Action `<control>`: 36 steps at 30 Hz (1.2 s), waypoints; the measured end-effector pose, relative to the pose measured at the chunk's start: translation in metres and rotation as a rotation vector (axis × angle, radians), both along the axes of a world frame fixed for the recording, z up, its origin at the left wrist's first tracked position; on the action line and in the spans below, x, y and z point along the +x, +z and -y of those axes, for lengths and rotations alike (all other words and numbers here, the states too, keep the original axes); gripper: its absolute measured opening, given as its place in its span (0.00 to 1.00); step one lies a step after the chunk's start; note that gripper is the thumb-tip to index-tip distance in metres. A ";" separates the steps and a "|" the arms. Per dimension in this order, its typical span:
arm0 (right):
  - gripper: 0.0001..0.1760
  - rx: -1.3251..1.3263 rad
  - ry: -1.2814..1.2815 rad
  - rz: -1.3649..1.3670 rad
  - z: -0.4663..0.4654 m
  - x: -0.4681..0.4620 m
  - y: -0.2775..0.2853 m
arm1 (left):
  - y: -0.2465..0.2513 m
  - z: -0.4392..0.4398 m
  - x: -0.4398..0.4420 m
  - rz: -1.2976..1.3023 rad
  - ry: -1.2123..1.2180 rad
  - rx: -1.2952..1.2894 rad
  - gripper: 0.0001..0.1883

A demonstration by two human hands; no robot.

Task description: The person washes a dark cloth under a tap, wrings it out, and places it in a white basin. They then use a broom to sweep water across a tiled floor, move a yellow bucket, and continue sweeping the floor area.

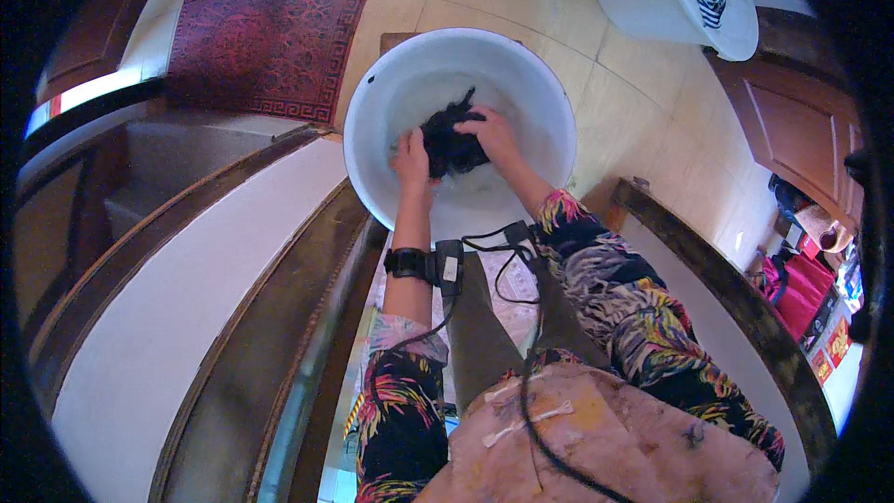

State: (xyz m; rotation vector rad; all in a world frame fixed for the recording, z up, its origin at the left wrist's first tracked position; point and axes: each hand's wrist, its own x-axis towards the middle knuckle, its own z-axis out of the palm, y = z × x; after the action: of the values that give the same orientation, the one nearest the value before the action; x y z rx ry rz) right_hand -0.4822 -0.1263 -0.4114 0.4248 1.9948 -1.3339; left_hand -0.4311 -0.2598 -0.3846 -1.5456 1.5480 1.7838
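Note:
A round white enamel basin (459, 52) stands in front of me with cloudy water (517, 105) in its bottom. Bunched in the middle of it is a wet black cloth (450, 143). My left hand (413, 161) grips the cloth's left side, with its fingertips partly hidden. On the upper right side, my right hand (492, 136) has its fingers and thumb closed on the same cloth. A thin black end of the fabric sticks up past my right fingers. Both hands are low inside the basin.
A red patterned mat (265, 45) lies on the tiled floor at the upper left. White buckets (646, 0) stand at the upper right, one lidded with a striped cloth on top. Wooden-edged ledges (230, 335) flank me. Black cables (527, 391) hang from my wrist devices.

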 end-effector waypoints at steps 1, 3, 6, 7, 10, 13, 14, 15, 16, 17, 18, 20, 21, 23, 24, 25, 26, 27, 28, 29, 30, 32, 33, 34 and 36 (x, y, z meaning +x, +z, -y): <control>0.21 -0.154 -0.033 0.050 -0.002 0.001 0.005 | -0.006 0.003 -0.004 -0.023 0.048 0.040 0.24; 0.22 -0.551 -0.146 0.264 0.001 0.013 0.017 | -0.015 0.013 -0.001 -0.114 0.111 0.230 0.23; 0.16 -0.828 -0.325 0.366 0.009 0.036 0.036 | -0.021 0.017 0.005 -0.205 0.253 0.519 0.21; 0.15 -0.675 -0.463 0.305 0.011 0.038 0.039 | -0.018 0.015 0.009 -0.180 0.331 0.610 0.20; 0.15 -0.540 -0.633 0.272 0.015 0.035 0.038 | 0.003 -0.014 0.015 -0.334 -0.048 -0.131 0.15; 0.19 -0.781 -0.654 0.429 0.009 0.029 0.030 | 0.035 -0.054 0.027 -0.545 -0.468 -0.652 0.14; 0.20 -0.843 -0.637 0.473 0.004 0.030 0.028 | 0.043 -0.063 0.029 -0.585 -0.468 -0.755 0.15; 0.21 -0.923 -0.604 0.492 0.003 0.031 0.026 | 0.048 -0.068 0.029 -0.618 -0.469 -0.846 0.15; 0.19 -0.906 -0.562 0.572 0.000 0.035 0.026 | 0.052 -0.068 0.027 -0.622 -0.504 -0.866 0.15; 0.18 -0.963 -0.548 0.515 0.001 0.039 0.025 | 0.055 -0.067 0.027 -0.622 -0.538 -0.886 0.15; 0.18 -0.994 -0.550 0.445 0.001 0.044 0.025 | 0.056 -0.065 0.025 -0.629 -0.558 -0.911 0.15; 0.16 -1.026 -0.541 0.346 0.006 0.052 0.025 | 0.056 -0.058 0.022 -0.607 -0.611 -0.944 0.13; 0.16 -1.029 -0.530 0.319 0.010 0.055 0.024 | 0.055 -0.055 0.021 -0.582 -0.638 -0.942 0.13; 0.13 -0.898 -0.467 0.219 0.015 0.057 0.023 | 0.054 -0.051 0.020 -0.603 -0.562 -0.911 0.12; 0.11 -0.765 -0.413 0.147 0.016 0.057 0.022 | 0.054 -0.050 0.020 -0.604 -0.526 -0.878 0.12; 0.10 -0.603 -0.326 0.048 0.016 0.057 0.021 | 0.054 -0.049 0.020 -0.597 -0.484 -0.860 0.12; 0.09 -0.421 -0.153 -0.187 0.016 0.056 0.020 | 0.054 -0.048 0.020 -0.591 -0.440 -0.838 0.13; 0.09 -0.199 0.053 -0.442 0.015 0.056 0.020 | 0.053 -0.047 0.020 -0.584 -0.397 -0.814 0.13; 0.09 0.030 0.260 -0.690 0.015 0.056 0.020 | 0.053 -0.044 0.020 -0.548 -0.369 -0.752 0.13; 0.09 0.052 0.283 -0.643 0.014 0.054 0.022 | 0.052 -0.041 0.020 -0.513 -0.342 -0.691 0.13; 0.10 0.074 0.307 -0.595 0.014 0.054 0.024 | 0.051 -0.038 0.019 -0.460 -0.323 -0.614 0.14; 0.10 0.037 0.279 -0.523 0.015 0.049 0.031 | 0.051 -0.029 0.018 -0.505 -0.221 -0.391 0.14; 0.10 -0.025 0.227 -0.496 0.015 0.046 0.036 | 0.051 -0.025 0.019 -0.472 -0.155 -0.262 0.14; 0.11 -0.089 0.178 -0.471 0.016 0.042 0.043 | 0.052 -0.022 0.021 -0.437 0.002 -0.117 0.13; 0.09 -0.124 0.185 -0.480 0.011 0.031 0.057 | 0.055 -0.012 0.029 -0.523 -0.090 -0.270 0.12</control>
State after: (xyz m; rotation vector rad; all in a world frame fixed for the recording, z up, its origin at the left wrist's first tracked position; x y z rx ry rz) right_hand -0.4513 -0.1376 -0.3544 -0.1538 2.2462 -1.5318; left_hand -0.4023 -0.2481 -0.3300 -1.1327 2.1341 2.1062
